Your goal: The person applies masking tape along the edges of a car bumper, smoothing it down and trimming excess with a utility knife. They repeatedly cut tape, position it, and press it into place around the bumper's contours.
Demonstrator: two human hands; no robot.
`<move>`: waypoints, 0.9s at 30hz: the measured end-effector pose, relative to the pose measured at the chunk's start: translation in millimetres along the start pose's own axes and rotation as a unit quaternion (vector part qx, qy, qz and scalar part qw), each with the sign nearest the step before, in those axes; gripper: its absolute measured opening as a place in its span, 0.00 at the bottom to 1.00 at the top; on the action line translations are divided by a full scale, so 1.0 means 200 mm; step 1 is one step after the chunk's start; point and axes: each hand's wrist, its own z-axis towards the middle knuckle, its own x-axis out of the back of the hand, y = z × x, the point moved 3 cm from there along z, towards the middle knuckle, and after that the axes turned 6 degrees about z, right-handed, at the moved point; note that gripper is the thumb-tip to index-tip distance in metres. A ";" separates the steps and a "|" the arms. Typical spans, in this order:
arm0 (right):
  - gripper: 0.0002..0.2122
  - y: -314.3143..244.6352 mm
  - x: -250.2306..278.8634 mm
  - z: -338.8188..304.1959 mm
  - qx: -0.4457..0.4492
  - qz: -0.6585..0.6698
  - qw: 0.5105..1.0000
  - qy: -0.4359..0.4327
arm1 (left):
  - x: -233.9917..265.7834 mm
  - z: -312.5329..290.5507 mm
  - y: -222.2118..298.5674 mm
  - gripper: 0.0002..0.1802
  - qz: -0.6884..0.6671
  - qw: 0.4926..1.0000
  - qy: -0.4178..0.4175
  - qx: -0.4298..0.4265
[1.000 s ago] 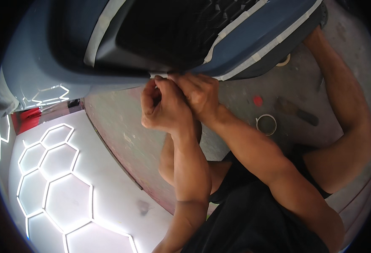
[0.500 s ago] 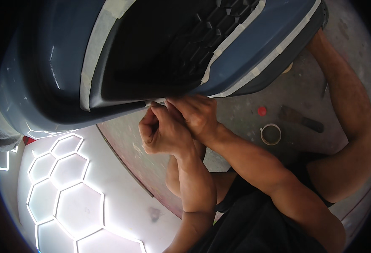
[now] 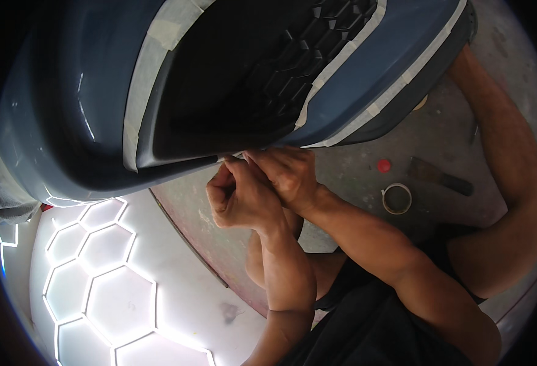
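A blue-grey car bumper (image 3: 341,97) fills the upper view, with pale masking tape (image 3: 137,116) along its edges around a black grille opening (image 3: 220,91). My left hand (image 3: 241,194) is closed, thumb and forefinger pinched at the opening's lower edge. Beside it, my right hand (image 3: 288,173) is also closed, its fingertips against the same edge. A thin light strip of the tape shows at the fingertips of both hands. The right fingertips are partly hidden under the bumper edge.
On the grey floor to the right lie a red round cap (image 3: 384,165), a tape roll (image 3: 384,201) and a flat scraper-like tool (image 3: 441,176) with a dark handle. Bright hexagonal light lines (image 3: 156,305) spread across the lower left. My bent legs frame the floor.
The whole view has shifted slightly, so the bumper and floor things sit a little lower and to the right. Both hands stay pinched at the edge; less of the light strip shows.
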 end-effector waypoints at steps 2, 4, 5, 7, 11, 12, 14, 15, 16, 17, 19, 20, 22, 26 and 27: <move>0.11 -0.01 0.01 0.01 -0.003 0.006 1.000 -0.005 | 0.00 0.00 0.00 0.14 -0.003 1.000 0.000 0.003; 0.06 -0.03 0.03 0.04 -0.009 0.017 1.000 -0.021 | 0.00 0.00 -0.01 0.14 -0.009 1.000 0.003 0.007; 0.06 -0.03 0.03 0.04 -0.008 0.020 1.000 -0.017 | -0.01 0.00 -0.01 0.14 -0.007 1.000 0.000 0.009; 0.06 -0.02 0.03 0.04 -0.007 0.025 1.000 -0.010 | -0.01 -0.01 0.00 0.14 -0.004 1.000 -0.005 0.015; 0.06 -0.02 0.03 0.03 -0.013 0.016 0.999 -0.027 | -0.01 -0.01 0.01 0.13 0.021 1.000 -0.009 0.015; 0.06 -0.02 0.03 0.03 -0.013 0.015 0.999 -0.028 | 0.00 -0.01 0.01 0.13 0.017 1.000 -0.017 0.017; 0.06 -0.02 0.03 0.03 -0.013 0.013 0.999 -0.026 | 0.00 -0.01 0.02 0.14 0.010 0.999 -0.025 0.019; 0.07 -0.02 0.03 0.03 -0.014 0.011 1.000 -0.024 | -0.01 -0.01 0.02 0.13 0.006 0.999 -0.026 0.019; 0.07 -0.02 0.02 0.03 -0.014 0.010 1.000 -0.022 | -0.01 -0.01 0.02 0.13 0.002 0.999 -0.027 0.019; 0.07 -0.02 0.03 0.03 -0.015 0.009 0.999 -0.028 | 0.00 -0.01 0.02 0.13 -0.004 0.999 -0.026 0.018; 0.07 -0.03 0.03 0.04 -0.016 0.007 0.999 -0.038 | 0.00 -0.01 0.00 0.13 -0.015 0.999 -0.026 0.016; 0.07 -0.03 0.03 0.03 -0.015 0.004 0.999 -0.035 | 0.00 -0.01 0.00 0.13 -0.020 0.999 -0.025 0.018; 0.07 -0.03 0.03 0.03 -0.014 -0.002 0.999 -0.029 | 0.00 -0.01 0.01 0.13 -0.029 0.999 -0.024 0.022; 0.14 -0.01 0.00 0.01 -0.004 0.000 1.000 0.004 | 0.00 -0.01 0.01 0.12 -0.022 0.999 -0.030 0.030; 0.14 -0.01 0.01 0.01 -0.006 0.003 1.000 0.003 | 0.00 -0.01 0.00 0.12 -0.018 0.999 -0.027 0.029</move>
